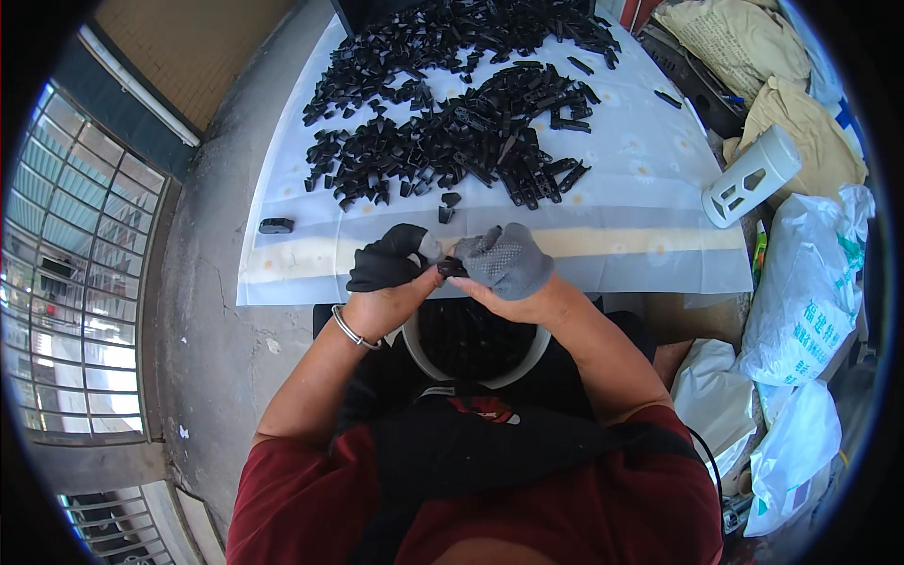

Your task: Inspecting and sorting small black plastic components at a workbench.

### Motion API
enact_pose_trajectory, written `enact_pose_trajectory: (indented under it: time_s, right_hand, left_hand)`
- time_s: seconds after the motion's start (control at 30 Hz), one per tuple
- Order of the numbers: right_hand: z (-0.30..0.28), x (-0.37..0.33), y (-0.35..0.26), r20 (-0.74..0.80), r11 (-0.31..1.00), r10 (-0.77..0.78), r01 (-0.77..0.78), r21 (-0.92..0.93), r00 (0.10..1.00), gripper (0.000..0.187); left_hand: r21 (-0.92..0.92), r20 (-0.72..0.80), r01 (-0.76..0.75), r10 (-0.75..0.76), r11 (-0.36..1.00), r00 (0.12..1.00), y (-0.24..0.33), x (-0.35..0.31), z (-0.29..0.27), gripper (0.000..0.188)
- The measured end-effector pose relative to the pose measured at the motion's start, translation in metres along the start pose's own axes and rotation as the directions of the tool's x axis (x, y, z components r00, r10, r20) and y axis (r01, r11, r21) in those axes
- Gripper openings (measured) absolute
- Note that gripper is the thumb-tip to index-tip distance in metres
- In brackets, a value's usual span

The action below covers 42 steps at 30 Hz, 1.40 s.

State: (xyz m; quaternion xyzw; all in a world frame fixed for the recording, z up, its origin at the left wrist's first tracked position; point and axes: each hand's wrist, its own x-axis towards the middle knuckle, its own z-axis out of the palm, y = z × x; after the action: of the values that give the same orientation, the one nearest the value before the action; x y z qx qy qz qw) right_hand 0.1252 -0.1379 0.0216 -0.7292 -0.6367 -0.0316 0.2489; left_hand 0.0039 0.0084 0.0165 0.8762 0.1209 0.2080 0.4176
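Black plastic part (pixel 452 268) pinched between gloved fingers (pixel 428 252).

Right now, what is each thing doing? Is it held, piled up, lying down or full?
Left hand: black glove on, gripping a small black plastic part.
Right hand: grey dotted glove on, pinching the same part.
Black parts pile: loose, spread over the white sheet.
Single black part: lying alone near the sheet's left edge.
White bowl: in the lap, holding black parts.
White cylinder: tipped on its side.

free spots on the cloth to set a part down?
Bare cloth lies along the near edge between the lone black part and the left hand, and right of the right hand toward the white cylinder. The black parts pile crowds the far half.
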Motion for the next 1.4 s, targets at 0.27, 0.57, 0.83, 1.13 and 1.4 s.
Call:
enact_pose_trajectory:
  time_s: [0.27,0.57,0.83,1.13,1.4]
  right_hand:
    - [0.011,-0.025,-0.016,-0.279,0.990,-0.131,0.111,-0.088,0.951,0.027]
    - [-0.015,-0.035,0.000,-0.068,0.992,0.114,-0.109,0.066,0.991,0.023]
    - [-0.011,-0.040,0.001,-0.098,0.998,0.052,-0.049,0.035,0.994,0.019]
    - [0.018,-0.036,-0.002,-0.203,0.995,-0.089,0.095,0.022,0.975,0.018]
    - [-0.028,-0.008,0.061,-0.354,0.919,0.284,-0.358,-0.165,0.891,0.020]
  left_hand:
    - [-0.486,-0.006,0.227,-0.262,0.844,0.965,-0.001,-0.030,0.043,0.038]
    - [-0.292,0.134,0.197,-0.164,0.936,0.977,0.013,-0.007,0.018,0.039]
    - [-0.171,0.114,0.072,-0.053,0.983,0.992,0.023,-0.004,0.021,0.036]
    - [0.128,0.141,-0.092,0.074,0.987,0.987,0.030,-0.008,0.017,0.029]
    - [0.550,-0.004,-0.177,0.215,0.816,0.977,0.019,0.017,0.034,0.022]
